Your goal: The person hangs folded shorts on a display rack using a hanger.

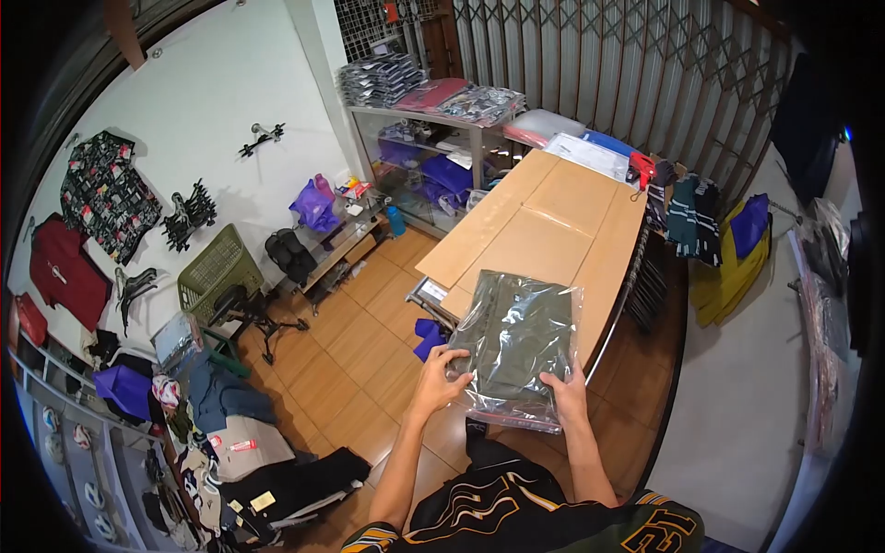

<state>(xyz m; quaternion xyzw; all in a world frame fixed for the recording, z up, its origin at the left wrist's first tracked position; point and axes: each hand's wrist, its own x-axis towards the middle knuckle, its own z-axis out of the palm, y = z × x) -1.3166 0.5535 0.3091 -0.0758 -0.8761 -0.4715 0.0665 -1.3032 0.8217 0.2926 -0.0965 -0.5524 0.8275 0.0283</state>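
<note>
1. We judge slipping to be the main risk: the bag (468, 403) looks slick, and we have it only by its two sides, so a loosened pinch could let it slide.
2. If it slid our way, the floor (346, 346) could catch it, since the bag's near end hangs out past the table (590, 217).
3. The film could crease or split if our thumbs dug in or our hands pulled apart; it looks thin and already shows wrinkles and glare.
4. The garment (525, 336), folded inside, could bunch or lose its neat shape if we tipped the bag sharply.
5. Our left hand (440, 380) is partly closed, holding the bag's left side, thumb and fingers curled at the edge.
6. Our right hand (568, 392) holds the right side, thumb laid over the top face; its other fingers are mostly hidden, so we cannot tell how tightly they close.
7. The bag lies between both hands, before our body, its far part over the table's near end. Whether it touches the wood, we cannot tell.
</note>
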